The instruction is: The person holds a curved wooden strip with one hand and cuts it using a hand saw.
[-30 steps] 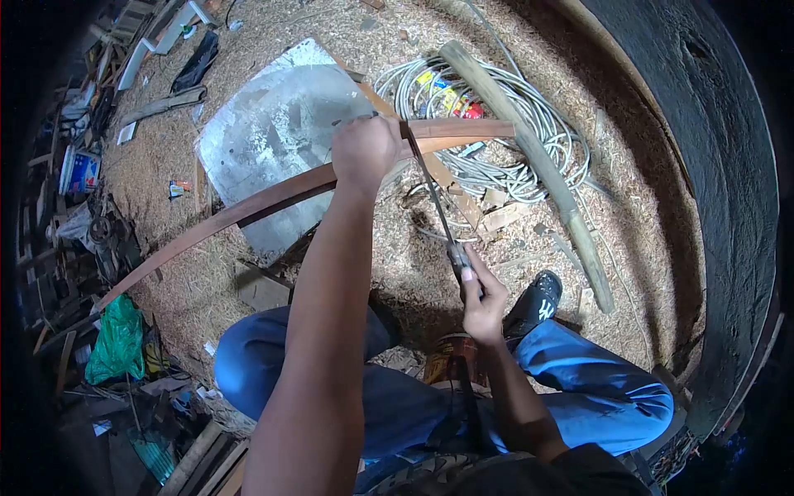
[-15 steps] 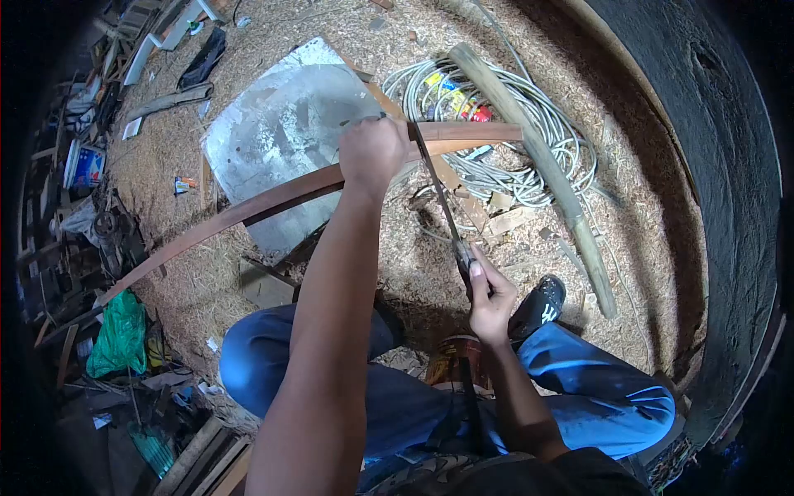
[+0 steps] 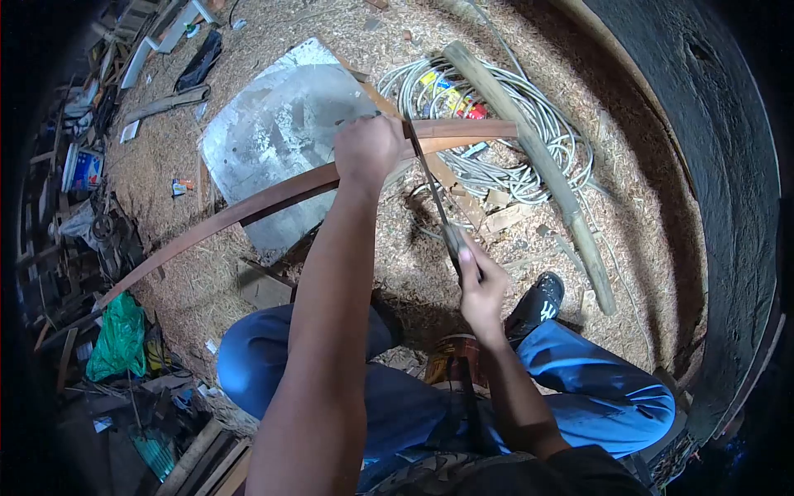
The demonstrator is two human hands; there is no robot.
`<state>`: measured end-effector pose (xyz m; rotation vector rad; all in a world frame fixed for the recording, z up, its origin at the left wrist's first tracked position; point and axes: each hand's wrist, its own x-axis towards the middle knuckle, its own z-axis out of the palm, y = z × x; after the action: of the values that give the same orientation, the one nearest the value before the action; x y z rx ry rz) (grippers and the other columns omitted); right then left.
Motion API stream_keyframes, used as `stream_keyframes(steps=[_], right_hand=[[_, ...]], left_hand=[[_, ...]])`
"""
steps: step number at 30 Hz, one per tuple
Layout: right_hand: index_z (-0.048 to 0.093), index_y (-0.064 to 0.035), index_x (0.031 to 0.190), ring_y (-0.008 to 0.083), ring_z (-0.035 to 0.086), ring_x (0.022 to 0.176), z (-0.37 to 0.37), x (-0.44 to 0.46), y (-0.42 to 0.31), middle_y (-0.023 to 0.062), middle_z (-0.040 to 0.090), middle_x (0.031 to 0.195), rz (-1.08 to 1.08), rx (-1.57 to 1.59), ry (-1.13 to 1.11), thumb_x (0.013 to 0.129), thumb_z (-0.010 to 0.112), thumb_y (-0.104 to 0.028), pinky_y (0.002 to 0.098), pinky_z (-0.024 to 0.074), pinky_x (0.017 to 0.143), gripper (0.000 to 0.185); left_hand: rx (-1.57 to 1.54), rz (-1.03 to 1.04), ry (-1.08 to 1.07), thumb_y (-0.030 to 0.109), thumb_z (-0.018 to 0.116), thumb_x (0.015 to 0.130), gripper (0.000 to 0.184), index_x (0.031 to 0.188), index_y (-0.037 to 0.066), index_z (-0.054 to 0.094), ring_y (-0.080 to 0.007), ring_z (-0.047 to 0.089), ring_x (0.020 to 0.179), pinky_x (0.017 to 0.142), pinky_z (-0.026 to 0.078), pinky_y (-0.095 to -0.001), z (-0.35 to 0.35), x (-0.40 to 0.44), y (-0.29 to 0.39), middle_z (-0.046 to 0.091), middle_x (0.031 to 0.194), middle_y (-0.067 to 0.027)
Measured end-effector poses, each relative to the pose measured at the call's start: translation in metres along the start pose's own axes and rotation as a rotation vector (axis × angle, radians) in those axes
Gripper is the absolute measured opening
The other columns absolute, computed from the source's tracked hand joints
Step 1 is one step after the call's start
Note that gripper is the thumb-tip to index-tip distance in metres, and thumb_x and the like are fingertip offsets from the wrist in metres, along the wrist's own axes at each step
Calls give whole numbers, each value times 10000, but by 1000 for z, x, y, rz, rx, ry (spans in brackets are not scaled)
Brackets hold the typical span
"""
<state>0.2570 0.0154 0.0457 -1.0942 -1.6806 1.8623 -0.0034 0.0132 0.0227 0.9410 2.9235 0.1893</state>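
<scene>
A long, thin wooden strip (image 3: pixel 248 202) crosses the view, its left end low and its right end near a coil of cable. My left hand (image 3: pixel 367 149) is closed round the strip, over the edge of a grey metal sheet (image 3: pixel 281 124). In my right hand (image 3: pixel 483 281) is the dark handle of a saw (image 3: pixel 430 183). The saw's narrow blade slants up and left from the handle and meets the strip just right of my left hand. How deep the blade sits in the wood cannot be made out.
A wooden pole (image 3: pixel 546 153) lies over a coil of pale cable (image 3: pixel 571 136). Wood scraps (image 3: pixel 506 218) lie on the shavings right of the saw. A green plastic bag (image 3: pixel 117 343) and clutter are at the left. A dark curved wall (image 3: pixel 719 207) rises at the right.
My right hand and the saw moved down and right, then back up and left along the blade's line. My left hand keeps its hold on the strip.
</scene>
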Motion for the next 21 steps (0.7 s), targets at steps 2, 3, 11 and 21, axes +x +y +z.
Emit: stream_keyframes(steps=[2,3,11,21], right_hand=[[599,10,1299,212,611,1168,19,35,1,196,648,1256,-78,-101,-1,992,575,-129,293,422,1030,338],[599,10,1299,212,611,1168,20,45,-1,196,648,1256,-78,-98,2,992,575,-129,293,422,1030,338],[584,2,1323,162,596,1105,25,34,5,162,658,1200,21,24,3,997,560,-115,289,438,970,347],[646,-20,1269,19,373,517,0,69,-55,-70,472,599,180,-117,-94,1006,548,-161,210,307,486,313]], left_hand=[[-8,9,-17,265,442,935,432,696,44,727,-361,704,739,733,554,-448,2,0,0,715,834,-198],[-7,14,-16,265,442,935,432,696,44,727,-361,704,739,733,554,-448,3,0,-1,715,834,-198],[-31,74,126,232,520,872,354,625,70,716,-334,696,623,645,557,-432,15,-2,-5,681,652,-169],[-106,94,123,246,517,888,406,624,-6,696,-385,681,607,641,568,-466,10,-1,-4,669,659,-223]])
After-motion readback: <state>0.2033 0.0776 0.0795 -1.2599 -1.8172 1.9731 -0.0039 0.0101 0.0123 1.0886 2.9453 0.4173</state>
